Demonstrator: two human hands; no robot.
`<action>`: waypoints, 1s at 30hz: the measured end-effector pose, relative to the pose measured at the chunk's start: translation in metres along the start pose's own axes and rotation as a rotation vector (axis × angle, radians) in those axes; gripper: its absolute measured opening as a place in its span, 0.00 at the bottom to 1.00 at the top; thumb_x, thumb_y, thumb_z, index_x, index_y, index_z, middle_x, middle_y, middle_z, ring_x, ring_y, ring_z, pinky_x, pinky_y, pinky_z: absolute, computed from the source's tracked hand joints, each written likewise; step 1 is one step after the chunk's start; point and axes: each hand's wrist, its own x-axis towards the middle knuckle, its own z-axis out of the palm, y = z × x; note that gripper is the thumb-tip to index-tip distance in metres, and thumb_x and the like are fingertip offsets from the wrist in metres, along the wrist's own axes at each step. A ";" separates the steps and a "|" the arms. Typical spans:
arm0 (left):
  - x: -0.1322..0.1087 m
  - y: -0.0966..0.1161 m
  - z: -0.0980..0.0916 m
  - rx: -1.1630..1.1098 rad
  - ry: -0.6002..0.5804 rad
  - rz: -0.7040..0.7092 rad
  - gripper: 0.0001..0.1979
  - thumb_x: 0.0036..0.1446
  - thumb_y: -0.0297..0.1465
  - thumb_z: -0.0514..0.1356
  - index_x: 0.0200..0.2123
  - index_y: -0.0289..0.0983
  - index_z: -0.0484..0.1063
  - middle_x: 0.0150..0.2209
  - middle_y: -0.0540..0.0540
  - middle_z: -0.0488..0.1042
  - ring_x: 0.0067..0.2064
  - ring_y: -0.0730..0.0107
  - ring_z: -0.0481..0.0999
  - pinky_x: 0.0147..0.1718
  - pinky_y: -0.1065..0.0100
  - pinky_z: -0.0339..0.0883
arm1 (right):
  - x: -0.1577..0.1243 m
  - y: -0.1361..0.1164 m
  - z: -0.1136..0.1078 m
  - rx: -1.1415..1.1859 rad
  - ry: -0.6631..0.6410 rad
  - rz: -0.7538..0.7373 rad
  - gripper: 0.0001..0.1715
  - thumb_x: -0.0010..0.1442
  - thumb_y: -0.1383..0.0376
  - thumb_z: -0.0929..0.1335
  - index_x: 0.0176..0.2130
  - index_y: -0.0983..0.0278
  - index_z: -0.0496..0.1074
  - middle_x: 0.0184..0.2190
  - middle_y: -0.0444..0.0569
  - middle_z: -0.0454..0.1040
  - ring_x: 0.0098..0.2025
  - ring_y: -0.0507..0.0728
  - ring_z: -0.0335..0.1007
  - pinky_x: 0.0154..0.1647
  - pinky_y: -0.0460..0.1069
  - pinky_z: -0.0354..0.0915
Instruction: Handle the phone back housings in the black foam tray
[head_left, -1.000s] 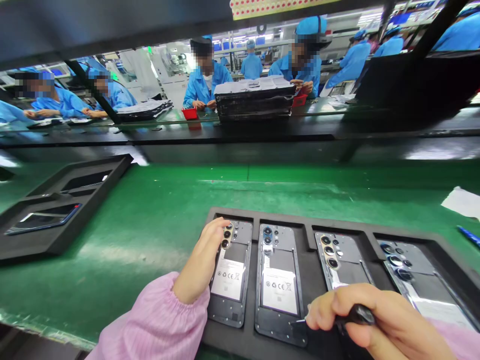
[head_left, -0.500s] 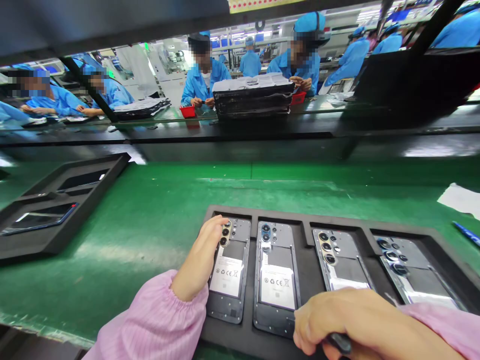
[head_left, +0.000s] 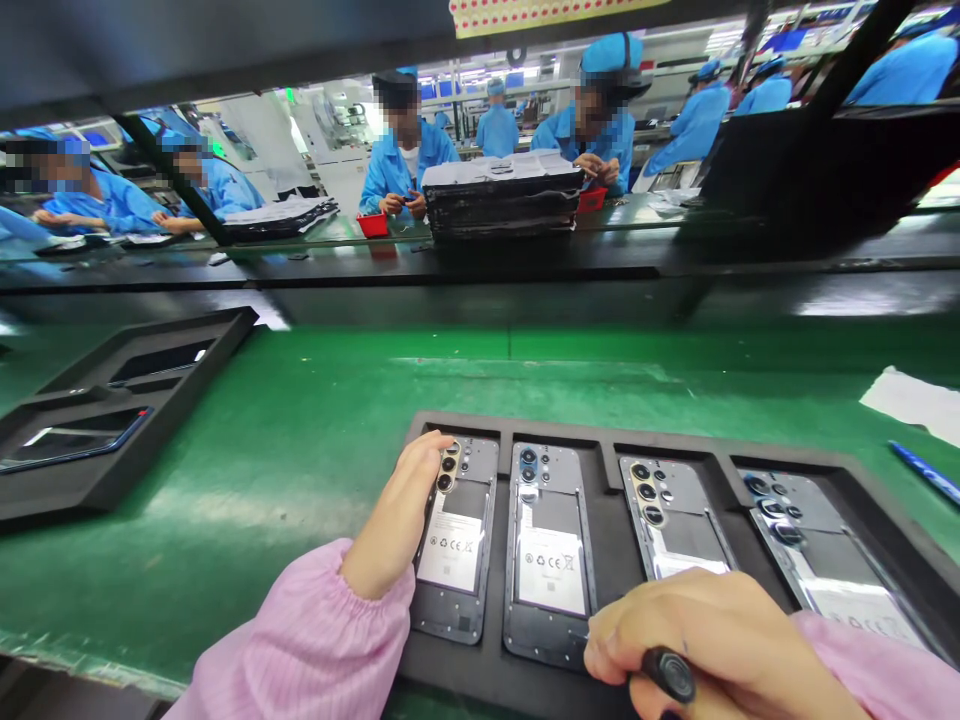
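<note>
In front of me a black foam tray (head_left: 611, 540) holds several phones without back covers, camera ends pointing away. My left hand (head_left: 405, 500) lies along the left edge of the leftmost phone (head_left: 465, 520), fingers stretched out, fingertips by its camera rings. My right hand (head_left: 690, 640) is closed around a black round-ended handle (head_left: 670, 675); the tool's working end is hidden. Its fingers are at the lower right corner of the second phone (head_left: 551, 570). Behind that hand, the third phone (head_left: 690, 520) is partly covered. The fourth phone (head_left: 817, 540) lies at the right.
Another black tray (head_left: 187, 410) with dark-screened phones stands at the left on the green table (head_left: 337, 400). A blue pen (head_left: 926, 475) and white paper (head_left: 911, 400) lie at the right. Beyond the dark ledge, people in blue work near stacked trays (head_left: 502, 205) and red bins (head_left: 373, 224).
My right hand has tilted slightly, so the round end of the black handle now shows more. My left hand stays on the leftmost phone. The view has shifted a little.
</note>
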 end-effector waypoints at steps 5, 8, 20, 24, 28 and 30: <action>-0.001 0.000 0.000 0.005 0.001 -0.007 0.28 0.56 0.53 0.47 0.48 0.40 0.66 0.60 0.43 0.57 0.62 0.58 0.53 0.62 0.56 0.41 | -0.008 0.002 -0.012 0.029 0.087 0.116 0.04 0.60 0.66 0.66 0.36 0.56 0.71 0.29 0.42 0.77 0.31 0.53 0.75 0.34 0.44 0.70; -0.001 0.001 0.000 0.013 0.005 -0.011 0.28 0.56 0.54 0.47 0.48 0.40 0.67 0.59 0.43 0.57 0.61 0.57 0.53 0.62 0.56 0.41 | -0.010 0.001 -0.027 0.287 0.313 0.162 0.04 0.56 0.62 0.70 0.36 0.53 0.72 0.30 0.42 0.77 0.34 0.56 0.75 0.36 0.48 0.74; 0.000 0.001 0.002 -0.021 0.007 0.000 0.28 0.56 0.54 0.47 0.48 0.39 0.66 0.57 0.43 0.60 0.60 0.57 0.56 0.61 0.57 0.44 | -0.019 0.011 -0.021 0.170 0.138 0.342 0.06 0.63 0.59 0.62 0.37 0.54 0.68 0.31 0.43 0.75 0.33 0.53 0.72 0.33 0.47 0.70; -0.001 0.000 0.001 -0.010 -0.002 0.005 0.28 0.56 0.53 0.47 0.48 0.39 0.66 0.58 0.43 0.60 0.60 0.57 0.55 0.61 0.57 0.43 | -0.022 0.012 -0.015 0.118 0.033 0.348 0.12 0.66 0.58 0.58 0.37 0.55 0.67 0.31 0.44 0.73 0.33 0.53 0.70 0.34 0.48 0.67; -0.001 0.000 0.000 0.001 -0.006 0.007 0.27 0.57 0.53 0.47 0.48 0.39 0.66 0.58 0.44 0.60 0.60 0.58 0.55 0.61 0.57 0.43 | -0.021 0.012 -0.014 0.129 0.027 0.344 0.12 0.67 0.58 0.57 0.38 0.56 0.67 0.31 0.44 0.73 0.34 0.54 0.70 0.35 0.48 0.66; -0.001 0.000 0.000 0.003 -0.008 0.004 0.27 0.57 0.53 0.46 0.48 0.40 0.66 0.58 0.44 0.59 0.60 0.58 0.55 0.61 0.57 0.43 | -0.021 0.013 -0.015 0.136 0.017 0.327 0.12 0.67 0.59 0.57 0.38 0.56 0.66 0.32 0.44 0.73 0.34 0.53 0.70 0.35 0.48 0.66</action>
